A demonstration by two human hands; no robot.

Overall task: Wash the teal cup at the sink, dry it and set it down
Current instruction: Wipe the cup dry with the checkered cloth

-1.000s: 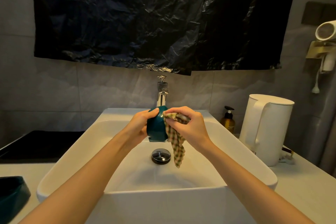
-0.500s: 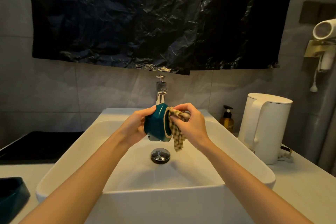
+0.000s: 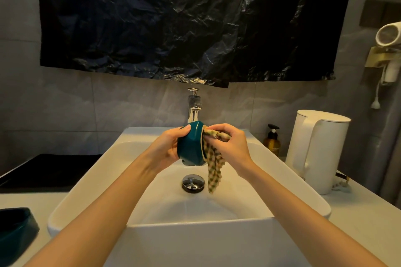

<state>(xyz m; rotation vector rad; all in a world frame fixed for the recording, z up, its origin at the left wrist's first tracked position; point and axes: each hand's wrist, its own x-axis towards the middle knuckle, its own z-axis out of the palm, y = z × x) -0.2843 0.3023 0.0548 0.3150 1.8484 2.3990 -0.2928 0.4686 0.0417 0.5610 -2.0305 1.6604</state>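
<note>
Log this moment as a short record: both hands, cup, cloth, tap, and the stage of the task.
left hand: grips the teal cup from its base side
right hand: pinches the checked cloth at the cup's mouth
teal cup: on its side above the sink, mouth toward the right hand
checked cloth: one end at the cup's mouth, the rest hanging down
tap: no stream visible
stage: drying; cup not yet set down

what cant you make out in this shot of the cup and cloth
All head view.
- Inside of the cup: its mouth faces right and the cloth, pinched by the right hand, fills it; wet or dry, unknown.
- Spout of the tap: behind the cup.
- Dark dish at lower left: cut off by the frame edge.
- Label on the bottle: too small and dim.
</note>
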